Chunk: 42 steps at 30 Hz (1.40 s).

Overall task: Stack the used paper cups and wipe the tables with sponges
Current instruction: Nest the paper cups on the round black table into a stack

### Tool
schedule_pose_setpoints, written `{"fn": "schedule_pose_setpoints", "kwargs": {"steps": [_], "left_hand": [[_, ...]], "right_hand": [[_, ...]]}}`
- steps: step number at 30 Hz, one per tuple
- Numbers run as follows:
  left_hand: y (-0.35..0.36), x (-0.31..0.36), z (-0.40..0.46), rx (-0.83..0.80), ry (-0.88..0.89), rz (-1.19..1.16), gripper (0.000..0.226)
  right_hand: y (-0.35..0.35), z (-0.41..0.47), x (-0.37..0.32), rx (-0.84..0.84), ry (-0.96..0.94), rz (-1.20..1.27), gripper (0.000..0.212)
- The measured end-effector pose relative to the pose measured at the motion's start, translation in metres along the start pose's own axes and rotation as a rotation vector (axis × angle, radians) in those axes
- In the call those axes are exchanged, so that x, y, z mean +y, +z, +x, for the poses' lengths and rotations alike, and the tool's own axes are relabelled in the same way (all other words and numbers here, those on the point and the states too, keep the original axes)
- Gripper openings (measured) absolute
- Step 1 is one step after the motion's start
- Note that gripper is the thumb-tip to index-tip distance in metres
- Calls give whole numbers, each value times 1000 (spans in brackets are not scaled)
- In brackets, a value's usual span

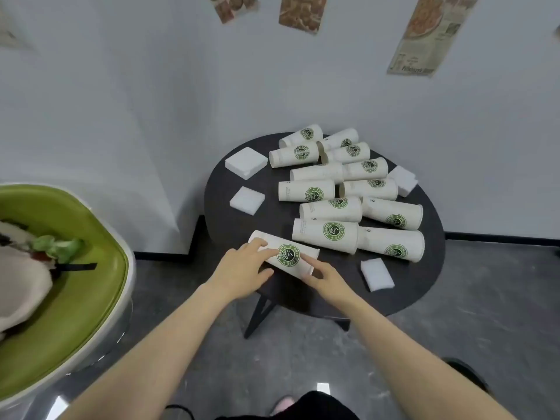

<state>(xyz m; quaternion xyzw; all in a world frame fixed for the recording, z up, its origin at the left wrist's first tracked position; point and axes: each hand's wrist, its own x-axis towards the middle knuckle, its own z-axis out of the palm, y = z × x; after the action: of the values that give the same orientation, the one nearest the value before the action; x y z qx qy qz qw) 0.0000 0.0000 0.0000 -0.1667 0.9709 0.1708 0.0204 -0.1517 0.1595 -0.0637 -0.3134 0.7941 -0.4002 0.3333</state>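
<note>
A white paper cup [288, 255] with a green round logo lies on its side at the near left edge of the round black table [221, 192]. My left hand [242, 272] grips the cup's left end, fingers over the top and thumb underneath. My right hand [325, 278] pinches the cup's right end. Several more such cups [333, 189] lie on their sides across the middle and back of the table. White sponges lie around them: a large sponge [246, 162] at the back left, a smaller sponge [247, 200] below it, one sponge [377, 274] at the near right.
Another white sponge [403, 180] lies at the table's right edge, behind the cups. A green-seated chair [91, 268] with a beige bag on it stands to the left. White walls with posters close the corner behind. The floor is grey.
</note>
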Motion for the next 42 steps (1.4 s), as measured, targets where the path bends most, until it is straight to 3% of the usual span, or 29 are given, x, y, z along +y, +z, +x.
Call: {"fn": "schedule_pose_setpoints", "kwargs": {"steps": [7,13,18,21,23,25,29,35,42], "left_hand": [[13,-8,27,21,45,57,57],[14,-23,50,-8,151,48,73],[5,-28,73,-37,255,80,88],[-2,-27,90,0,318,135,85],[-6,-28,100,-11,295,133,89],[-7,-33,107,-23,252,85,98],[-10,-49,118,-59,292,85,102],[-15,-54,137,-94,272,92,102],[-17,-58,152,-117,249,53,103]], "right_hand": [[5,3,-20,95,18,153,41],[5,5,-42,158,-19,352,56],[7,7,-66,182,0,450,54],[5,13,-78,185,-34,495,52],[-2,16,-78,230,-32,481,43],[-14,18,-70,377,-9,458,39],[-48,18,-35,669,170,234,50],[-72,35,7,619,370,68,53],[-81,56,32,557,298,136,38]]}}
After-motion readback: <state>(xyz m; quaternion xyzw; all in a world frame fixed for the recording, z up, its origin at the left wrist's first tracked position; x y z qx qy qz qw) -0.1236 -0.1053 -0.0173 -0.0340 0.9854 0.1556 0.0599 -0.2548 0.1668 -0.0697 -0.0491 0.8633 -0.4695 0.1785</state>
